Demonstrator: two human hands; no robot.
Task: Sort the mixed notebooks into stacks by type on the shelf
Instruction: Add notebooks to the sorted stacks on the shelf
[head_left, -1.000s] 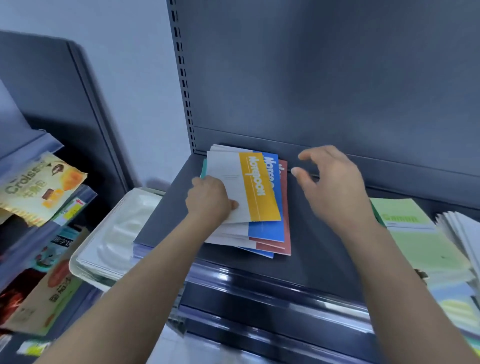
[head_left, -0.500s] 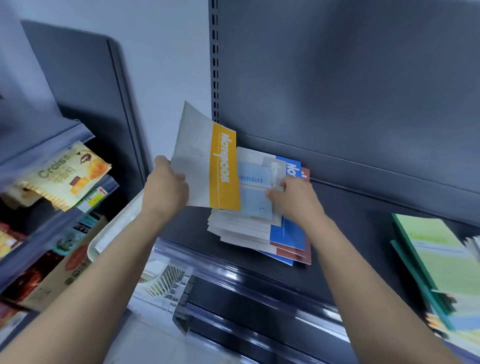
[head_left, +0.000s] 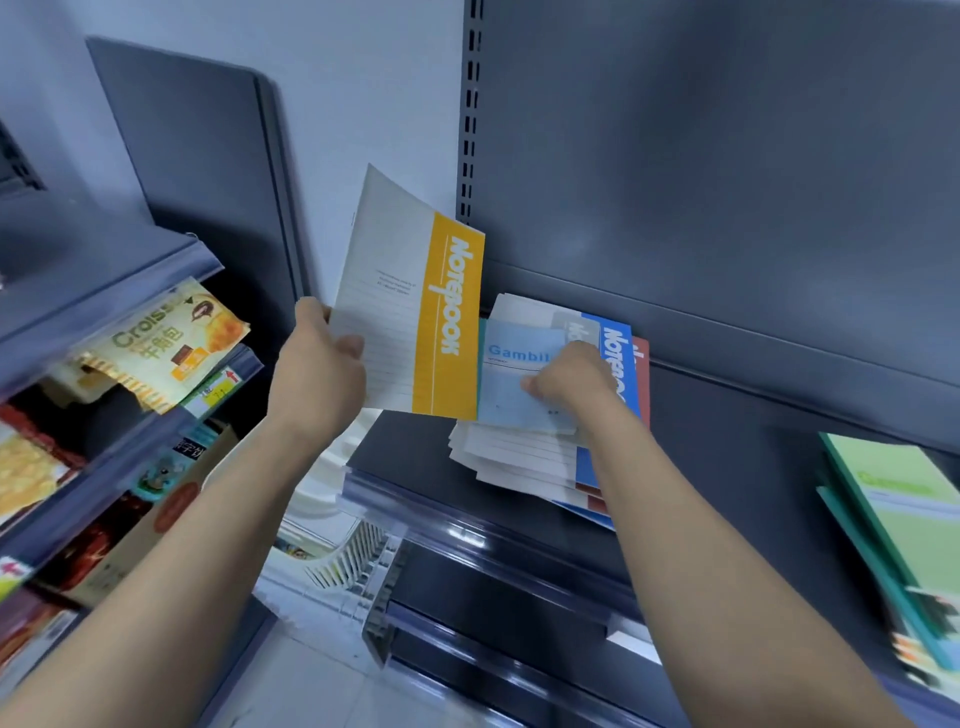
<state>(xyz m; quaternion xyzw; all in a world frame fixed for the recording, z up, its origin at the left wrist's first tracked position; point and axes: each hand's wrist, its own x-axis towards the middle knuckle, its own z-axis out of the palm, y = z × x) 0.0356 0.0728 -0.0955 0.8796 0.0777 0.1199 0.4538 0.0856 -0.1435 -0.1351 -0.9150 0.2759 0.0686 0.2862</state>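
Left hand (head_left: 319, 374) grips a lifted yellow notebook (head_left: 415, 317); right hand (head_left: 569, 382) pinches the blue Gambit notebook (head_left: 511, 374) atop the mixed pile (head_left: 519, 462); next, likely pulling it free.

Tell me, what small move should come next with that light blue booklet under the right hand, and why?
Probably lift the light blue Gambit notebook off the mixed pile with the right hand, which pinches it. It looks like a different type from the banded notebooks below, and the left hand holds the yellow-banded notebook clear of the pile.
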